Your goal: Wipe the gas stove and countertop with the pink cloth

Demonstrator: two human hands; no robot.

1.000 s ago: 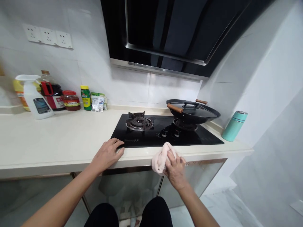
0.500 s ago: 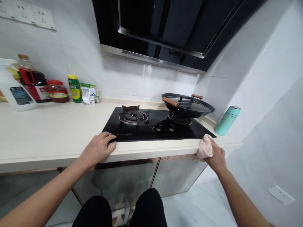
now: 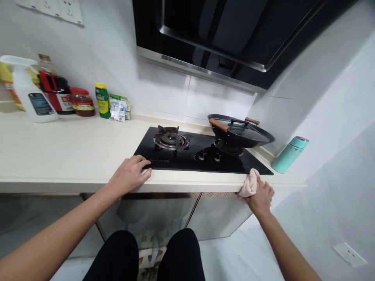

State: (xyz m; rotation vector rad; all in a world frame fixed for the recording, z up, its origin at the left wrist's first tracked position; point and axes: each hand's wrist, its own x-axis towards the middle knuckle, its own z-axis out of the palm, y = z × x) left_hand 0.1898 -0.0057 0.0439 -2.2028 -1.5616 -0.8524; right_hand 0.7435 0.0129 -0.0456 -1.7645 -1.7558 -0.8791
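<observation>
Cloth in right hand, shifted rightward

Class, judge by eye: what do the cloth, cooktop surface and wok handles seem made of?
Cloth: fabric, soft and matt, perhaps cotton; it bunches into folds in the right hand.
Cooktop surface: probably glass, smooth and glossy black, judging by its reflections.
Wok handles: likely wood, smooth-looking, from their warm brown colour; grain cannot be made out.

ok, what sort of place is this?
Looks like a kitchen, probably a home one: a two-burner gas stove set into the counter, a lidded wok on one burner, and a range hood above.
</observation>
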